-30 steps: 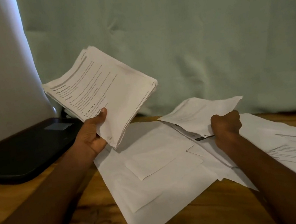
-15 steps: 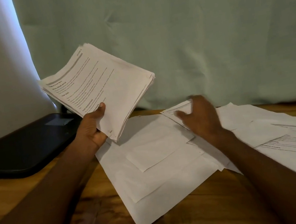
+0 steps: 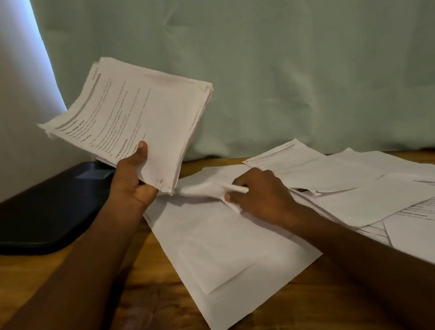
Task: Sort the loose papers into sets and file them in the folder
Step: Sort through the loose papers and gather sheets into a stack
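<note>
Head view shows your left hand (image 3: 135, 182) at about ten o'clock from the middle of the frame, raised off the table (image 3: 57, 275). Its thumb lies flat across the printed top page and the other fingers are curled beneath, so it grips a thick stack of papers (image 3: 135, 120) by the near corner. That stack is tilted, with its far edge lifted toward the pale green curtain (image 3: 306, 50) at twelve o'clock, and it touches nothing on the table.

Your right hand (image 3: 261, 195) sits near the centre of the frame, low over the spread of loose sheets (image 3: 238, 247). Its fingers are curled and pinch a crumpled fold of one white sheet (image 3: 208, 187), which rises slightly from the pile at the pinch. You cannot tell how many sheets are caught in that pinch.

The remaining loose sheets lie overlapped on the wooden table from six o'clock round to three o'clock. Those nearest you show blank sides; one at about two o'clock, a printed page (image 3: 286, 158), lies face up just beyond your right hand, and more printed pages trail off toward the right edge.

At nine o'clock a flat black folder-like case (image 3: 33, 216) rests closed on the table, beside the spread and apart from it. Whether it is the folder for filing cannot be told for sure.
</note>
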{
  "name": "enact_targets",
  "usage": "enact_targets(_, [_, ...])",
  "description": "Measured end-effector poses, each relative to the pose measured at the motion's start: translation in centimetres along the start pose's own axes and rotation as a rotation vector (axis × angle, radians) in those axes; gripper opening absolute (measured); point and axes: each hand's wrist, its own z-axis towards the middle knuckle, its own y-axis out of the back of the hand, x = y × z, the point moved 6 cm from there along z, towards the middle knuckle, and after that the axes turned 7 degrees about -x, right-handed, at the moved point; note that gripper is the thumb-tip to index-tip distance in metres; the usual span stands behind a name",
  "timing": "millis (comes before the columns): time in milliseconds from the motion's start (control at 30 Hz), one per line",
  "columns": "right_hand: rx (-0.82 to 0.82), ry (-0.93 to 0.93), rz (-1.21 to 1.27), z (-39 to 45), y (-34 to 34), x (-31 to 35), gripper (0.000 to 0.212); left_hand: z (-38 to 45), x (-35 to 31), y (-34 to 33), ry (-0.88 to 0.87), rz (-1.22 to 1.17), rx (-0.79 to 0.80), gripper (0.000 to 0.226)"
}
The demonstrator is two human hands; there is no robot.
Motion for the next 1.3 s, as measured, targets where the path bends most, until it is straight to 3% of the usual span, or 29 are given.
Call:
enact_targets(33, [-0.067, -0.051, 0.086, 0.4, 0.9, -0.4, 0.034, -0.1, -0.3, 0.0, -0.006, -0.043, 0.006, 0.026])
enact_targets(100, [-0.198, -0.187, 0.463, 1.3, 3.1, -1.7, 0.023, 0.2, -1.1, 0.2, -0.034, -0.148, -0.007, 0.029])
enact_targets(167, [-0.175, -0.337, 0.954, 1.6, 3.9, -3.1, 0.005, 0.5, -1.8, 0.5, -0.075, -0.194, -0.005, 0.025])
enact_targets(267, [-0.034, -0.401, 1.503, 1.8, 4.2, -3.6, 0.04, 0.6, -1.9, 0.0, -0.076, -0.198, 0.055, 0.025])
enact_targets(367, [0.016, -0.405, 1.695, 1.9, 4.0, -3.3, 0.044, 0.3, -0.9, -0.9, -0.011, -0.211, 0.15, 0.024])
enact_targets(400, [0.032, -0.4, 1.725, 2.0, 3.9, -3.3, 0.045, 0.2, -0.7, -1.2, 0.01, -0.21, 0.209, 0.036])
enact_targets(500, [0.043, -0.384, 1.723, 1.9, 3.6, -2.9, 0.045, -0.3, 0.2, -2.1, 0.047, -0.105, 0.335, 0.082])
enact_targets(667, [0.024, -0.412, 1.696, 2.1, 3.2, -2.9, 0.048, -0.6, 1.3, -2.6, 0.079, -0.075, 0.384, 0.06])
enact_targets(834, [-0.022, -0.467, 1.657, 2.5, 2.9, -3.7, 0.041, -0.6, 1.2, -2.8, 0.114, -0.048, 0.401, 0.107])
enact_targets(900, [-0.129, -0.52, 1.593, 2.7, 3.1, -4.7, 0.04, -0.6, 1.3, -2.7, 0.11, -0.058, 0.366, 0.093])
enact_targets(1000, [-0.434, -0.666, 1.285, 2.3, 4.2, -7.5, 0.028, -0.5, 1.3, -2.5, 0.086, -0.07, 0.306, 0.056])
enact_targets(1101, [-0.651, -0.681, 1.035, 1.6, 5.9, -9.0, 0.04, -0.5, 1.0, -2.2, 0.049, -0.083, 0.262, 0.044])
enact_targets(1167, [-0.721, -0.691, 0.874, 1.3, 6.8, -9.6, 0.05, -0.2, 1.0, -1.8, 0.048, -0.085, 0.227, 0.045])
enact_targets(1301, [-0.685, -0.716, 0.53, 1.8, 7.9, -10.8, 0.064, -0.1, 1.7, -1.5, 0.079, -0.057, 0.216, 0.047])
